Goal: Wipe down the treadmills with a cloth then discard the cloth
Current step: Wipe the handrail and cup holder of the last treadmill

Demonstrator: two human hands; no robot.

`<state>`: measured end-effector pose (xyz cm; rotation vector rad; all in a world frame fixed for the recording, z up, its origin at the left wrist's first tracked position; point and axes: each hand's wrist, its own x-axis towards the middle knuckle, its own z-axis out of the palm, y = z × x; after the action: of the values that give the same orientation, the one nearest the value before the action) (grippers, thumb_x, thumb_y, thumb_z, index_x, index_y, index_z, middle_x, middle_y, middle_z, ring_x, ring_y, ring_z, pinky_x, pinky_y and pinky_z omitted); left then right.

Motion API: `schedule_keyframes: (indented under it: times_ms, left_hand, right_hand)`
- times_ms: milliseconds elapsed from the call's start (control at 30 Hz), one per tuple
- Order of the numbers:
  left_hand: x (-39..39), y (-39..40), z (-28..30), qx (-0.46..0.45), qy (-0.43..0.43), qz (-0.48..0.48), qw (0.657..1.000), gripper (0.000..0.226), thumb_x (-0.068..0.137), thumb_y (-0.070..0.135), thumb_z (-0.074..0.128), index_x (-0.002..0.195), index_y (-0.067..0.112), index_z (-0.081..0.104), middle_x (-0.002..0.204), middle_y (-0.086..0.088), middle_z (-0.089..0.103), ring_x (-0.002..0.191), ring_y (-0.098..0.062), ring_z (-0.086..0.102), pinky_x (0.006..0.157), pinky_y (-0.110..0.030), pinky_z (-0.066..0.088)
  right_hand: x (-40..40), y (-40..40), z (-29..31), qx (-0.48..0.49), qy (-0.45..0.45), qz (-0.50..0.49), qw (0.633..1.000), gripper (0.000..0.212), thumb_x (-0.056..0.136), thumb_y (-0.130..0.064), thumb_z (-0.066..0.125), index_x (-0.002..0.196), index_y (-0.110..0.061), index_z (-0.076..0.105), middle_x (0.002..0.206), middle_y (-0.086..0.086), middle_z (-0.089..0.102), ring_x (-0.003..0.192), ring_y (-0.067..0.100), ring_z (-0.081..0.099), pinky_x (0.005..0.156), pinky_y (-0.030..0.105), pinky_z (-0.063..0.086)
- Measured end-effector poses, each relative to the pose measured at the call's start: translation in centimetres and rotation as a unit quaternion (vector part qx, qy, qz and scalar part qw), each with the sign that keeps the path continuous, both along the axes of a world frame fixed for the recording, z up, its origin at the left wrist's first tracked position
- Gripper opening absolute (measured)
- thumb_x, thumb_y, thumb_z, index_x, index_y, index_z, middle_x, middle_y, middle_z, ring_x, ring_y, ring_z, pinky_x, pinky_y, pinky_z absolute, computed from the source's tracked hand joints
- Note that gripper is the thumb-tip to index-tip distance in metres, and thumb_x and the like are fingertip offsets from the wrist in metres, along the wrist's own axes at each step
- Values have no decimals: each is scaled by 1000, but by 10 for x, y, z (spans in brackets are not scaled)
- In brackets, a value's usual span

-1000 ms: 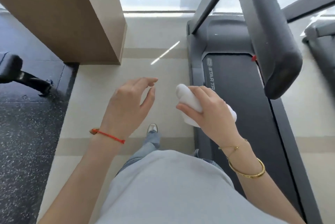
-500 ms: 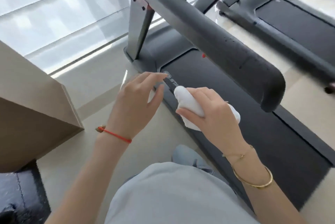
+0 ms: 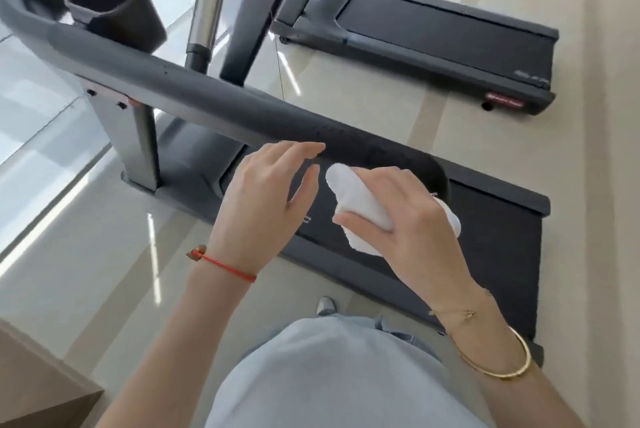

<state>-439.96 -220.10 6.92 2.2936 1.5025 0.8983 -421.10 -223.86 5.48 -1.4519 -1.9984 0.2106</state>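
My right hand (image 3: 405, 216) grips a bunched white cloth (image 3: 356, 199), held just below the padded dark handrail (image 3: 214, 98) of the near treadmill (image 3: 498, 254). The cloth's tip points up toward the rail's rounded end. My left hand (image 3: 266, 202) hovers beside it with relaxed, spread fingers; its fingertips sit at the rail's lower edge and hold nothing. The treadmill's black belt lies under both hands.
A second treadmill (image 3: 433, 33) lies on the beige floor farther back. A black cup holder (image 3: 110, 8) hangs on the near treadmill's console at upper left. A wooden block corner (image 3: 38, 389) shows at lower left. A window wall runs along the left.
The view has swung right and nearer to the treadmill, so the handrail now crosses just above both hands. The cloth stays gripped in my right hand; my left hand has neared the rail.
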Motion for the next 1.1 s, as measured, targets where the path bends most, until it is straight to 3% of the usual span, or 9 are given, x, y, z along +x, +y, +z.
schedule_keyframes:
  times_ms: [67,200,367,467,633,800,967,1100]
  left_hand:
    - [6,12,1,-2,2,-19,1000,27,99,17,54,123,11,65,117,0,68,111,-18,62,97,-43,50]
    - [11,36,4,15,4,-34,999,27,98,17,55,123,13,65,117,1,68,114,-19,60,100,-44,47]
    - [12,60,5,21,6,-45,999,27,99,16,53,123,13,64,116,1,68,112,-20,60,99,-46,47]
    - [12,68,4,22,4,-40,999,27,98,15,54,122,13,65,114,2,68,108,-19,60,96,-45,48]
    - [7,81,0,17,6,-47,999,26,97,14,56,122,12,65,111,0,69,100,-20,60,93,-48,50]
    - [-3,88,-2,7,13,-49,999,27,97,14,56,122,12,65,113,-1,69,107,-23,61,98,-51,47]
    - [-19,98,0,12,21,-42,999,27,98,13,54,122,10,65,114,-3,69,109,-25,61,101,-51,44]
    - [-28,104,0,15,28,-38,999,26,97,10,54,120,8,66,111,-6,69,106,-27,62,98,-52,46]
  right_hand:
    - [8,1,4,2,18,-22,1000,49,92,-58,50,123,-21,62,109,-8,59,98,11,53,88,11,37]
    - [28,5,13,25,71,-76,994,43,92,-55,54,122,-24,60,109,-9,59,100,12,55,84,29,48]
    - [56,20,20,82,70,-135,985,42,94,-48,57,121,-17,60,103,-6,58,92,9,48,83,15,38]
    - [63,36,16,55,74,-154,984,42,94,-46,55,121,-14,59,104,-8,54,93,12,48,84,19,39]
    - [49,45,-6,-53,22,-136,989,46,98,-47,37,120,-14,61,114,-3,61,105,18,52,96,33,39]
    - [40,40,-13,-40,15,-121,992,46,103,-42,28,131,-21,58,132,-9,58,124,14,49,108,33,33]
    - [14,77,6,-107,-111,-104,983,45,103,-44,24,125,-31,61,124,-17,62,112,14,55,96,34,38]
    - [23,65,2,-117,-97,-82,985,42,100,-42,31,137,-37,51,138,-22,51,120,10,48,103,31,33]
